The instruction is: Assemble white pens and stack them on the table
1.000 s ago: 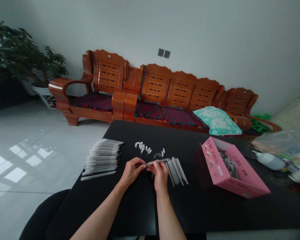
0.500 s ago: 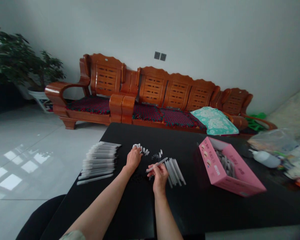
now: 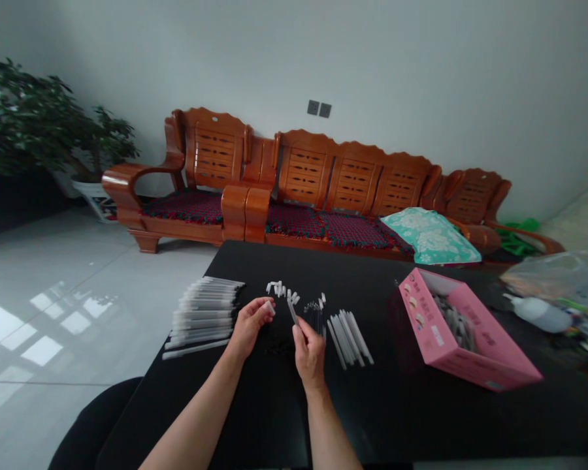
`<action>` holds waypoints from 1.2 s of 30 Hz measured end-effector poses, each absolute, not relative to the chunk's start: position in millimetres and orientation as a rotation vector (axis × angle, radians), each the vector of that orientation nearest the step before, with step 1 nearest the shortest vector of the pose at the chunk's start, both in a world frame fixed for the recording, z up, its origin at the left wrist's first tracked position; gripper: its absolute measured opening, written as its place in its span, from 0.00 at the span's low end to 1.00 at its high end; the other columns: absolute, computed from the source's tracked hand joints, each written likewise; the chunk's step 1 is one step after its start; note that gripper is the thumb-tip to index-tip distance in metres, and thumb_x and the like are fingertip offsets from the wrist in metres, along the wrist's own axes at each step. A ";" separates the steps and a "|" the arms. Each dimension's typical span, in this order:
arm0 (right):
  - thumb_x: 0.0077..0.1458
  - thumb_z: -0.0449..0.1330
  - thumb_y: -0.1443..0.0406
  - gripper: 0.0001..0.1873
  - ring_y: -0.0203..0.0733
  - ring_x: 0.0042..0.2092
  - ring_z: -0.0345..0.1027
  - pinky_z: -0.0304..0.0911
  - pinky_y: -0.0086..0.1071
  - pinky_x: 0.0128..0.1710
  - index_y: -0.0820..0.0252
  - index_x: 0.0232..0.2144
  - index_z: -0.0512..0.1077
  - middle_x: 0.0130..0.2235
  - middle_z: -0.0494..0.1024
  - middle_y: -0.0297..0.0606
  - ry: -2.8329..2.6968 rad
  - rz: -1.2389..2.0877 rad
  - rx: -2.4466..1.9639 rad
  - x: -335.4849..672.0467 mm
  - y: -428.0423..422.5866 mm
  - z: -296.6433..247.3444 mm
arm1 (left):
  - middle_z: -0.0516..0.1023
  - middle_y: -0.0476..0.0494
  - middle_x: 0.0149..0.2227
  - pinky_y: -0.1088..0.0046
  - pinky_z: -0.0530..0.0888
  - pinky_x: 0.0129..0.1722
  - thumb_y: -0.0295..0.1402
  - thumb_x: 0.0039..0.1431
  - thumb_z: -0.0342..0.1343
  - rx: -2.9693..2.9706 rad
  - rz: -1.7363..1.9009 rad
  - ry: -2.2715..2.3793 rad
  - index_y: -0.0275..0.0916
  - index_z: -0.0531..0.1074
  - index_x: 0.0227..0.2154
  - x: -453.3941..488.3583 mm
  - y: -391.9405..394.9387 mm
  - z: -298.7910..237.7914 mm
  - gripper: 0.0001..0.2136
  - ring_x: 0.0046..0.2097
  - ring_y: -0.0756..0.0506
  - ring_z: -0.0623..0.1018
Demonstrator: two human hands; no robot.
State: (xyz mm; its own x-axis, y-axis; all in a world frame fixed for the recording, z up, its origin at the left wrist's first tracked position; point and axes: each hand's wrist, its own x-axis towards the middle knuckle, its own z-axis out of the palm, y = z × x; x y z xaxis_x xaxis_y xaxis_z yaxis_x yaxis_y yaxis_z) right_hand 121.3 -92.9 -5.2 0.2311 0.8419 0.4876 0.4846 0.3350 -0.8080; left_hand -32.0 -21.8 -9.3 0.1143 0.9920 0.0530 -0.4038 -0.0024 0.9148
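Observation:
My left hand (image 3: 251,322) pinches a small white cap (image 3: 270,308) between thumb and fingertips. In my right hand (image 3: 310,352), closed, a slim grey pen barrel (image 3: 293,311) points up and away, apart from the cap. Beyond the hands lies a loose cluster of small white caps (image 3: 279,288). Small clear pieces (image 3: 314,305) and dark thin rods (image 3: 318,320) are right of the barrel. A row of pale pen barrels (image 3: 350,336) lies beside my right hand. Left of my left hand, several whitish pens (image 3: 203,313) are laid side by side. Small black pieces (image 3: 277,346) lie between my wrists.
A pink open box (image 3: 470,329) of grey pieces stands on the black table (image 3: 396,411) to the right. Past it are a white bottle (image 3: 539,313) and plastic bags. A wooden sofa (image 3: 304,176) runs behind the table, and a potted plant (image 3: 53,124) stands far left.
My left hand has drawn back from the cap cluster with a white cap in its fingers. My right hand has turned the barrel from slanting to nearly upright in view.

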 end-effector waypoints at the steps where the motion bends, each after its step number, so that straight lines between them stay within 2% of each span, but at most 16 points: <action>1: 0.61 0.52 0.62 0.17 0.45 0.45 0.75 0.69 0.34 0.46 0.60 0.48 0.74 0.44 0.80 0.44 -1.490 0.364 -1.289 119.4 -94.1 -4.5 | 0.77 0.43 0.35 0.77 0.70 0.33 0.37 0.54 0.60 0.901 1.333 0.757 0.34 0.74 0.40 -33.4 -23.5 -9.6 0.14 0.33 0.51 0.74; 3: 0.61 0.52 0.63 0.18 0.45 0.48 0.74 0.67 0.34 0.49 0.59 0.49 0.74 0.47 0.79 0.44 -1.598 0.385 -1.260 116.1 -95.8 -4.7 | 0.77 0.43 0.34 0.79 0.71 0.33 0.36 0.52 0.62 0.799 1.377 0.716 0.33 0.74 0.39 -34.7 -24.7 -10.1 0.14 0.33 0.51 0.75; 10: 0.60 0.52 0.63 0.17 0.45 0.41 0.77 0.69 0.33 0.45 0.59 0.46 0.76 0.41 0.82 0.43 -1.701 0.307 -1.338 111.7 -97.1 -6.1 | 0.77 0.45 0.32 0.81 0.70 0.31 0.35 0.51 0.64 0.702 1.449 0.693 0.33 0.74 0.39 -36.4 -20.8 -12.6 0.14 0.30 0.54 0.74; 22: 0.61 0.51 0.63 0.17 0.45 0.41 0.76 0.67 0.32 0.43 0.58 0.47 0.75 0.41 0.81 0.42 -1.715 0.328 -1.386 111.4 -96.9 -3.5 | 0.76 0.44 0.30 0.80 0.68 0.26 0.38 0.51 0.63 0.892 1.390 0.779 0.34 0.75 0.41 -29.4 -26.6 -17.0 0.16 0.28 0.53 0.71; 29: 0.61 0.51 0.62 0.16 0.44 0.37 0.77 0.68 0.30 0.40 0.58 0.44 0.77 0.37 0.82 0.42 -1.695 0.284 -1.395 109.8 -96.5 -4.7 | 0.75 0.47 0.26 0.80 0.65 0.24 0.39 0.52 0.62 0.929 1.425 0.851 0.33 0.76 0.36 -26.2 -27.6 -19.2 0.14 0.25 0.54 0.69; 36: 0.62 0.50 0.60 0.18 0.45 0.32 0.76 0.69 0.31 0.34 0.58 0.43 0.78 0.31 0.81 0.43 -1.666 0.329 -1.378 110.5 -100.3 6.2 | 0.74 0.48 0.25 0.80 0.65 0.24 0.39 0.50 0.63 0.930 1.449 0.858 0.33 0.76 0.36 -19.4 -30.8 -13.9 0.14 0.24 0.53 0.69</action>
